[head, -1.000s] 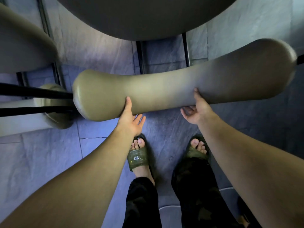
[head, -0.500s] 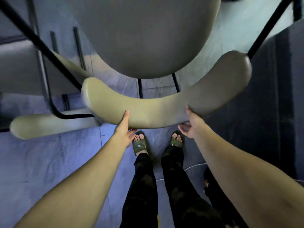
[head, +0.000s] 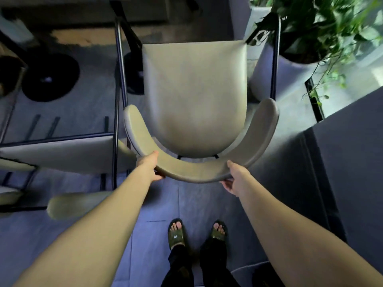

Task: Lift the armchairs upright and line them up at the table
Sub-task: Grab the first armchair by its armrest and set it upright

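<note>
A beige armchair (head: 194, 96) with a curved backrest and thin black legs stands upright right in front of me, its seat facing away. My left hand (head: 149, 166) grips the left end of the curved backrest. My right hand (head: 235, 179) grips the same backrest toward its right end. A second beige armchair (head: 62, 154) lies tipped over on the floor to the left, its black frame touching the first chair's left leg. The table (head: 83, 9) runs along the top edge, with round black bases beneath it.
A large white planter (head: 275, 65) with a trailing green plant stands close to the chair's right side. A grey sofa edge (head: 342, 152) runs along the right. My feet in green sandals (head: 176, 235) stand on grey floor tiles behind the chair.
The chair has swung from tipped to upright, its seat now visible from above. My view has pulled back and both hands have stayed on the backrest.
</note>
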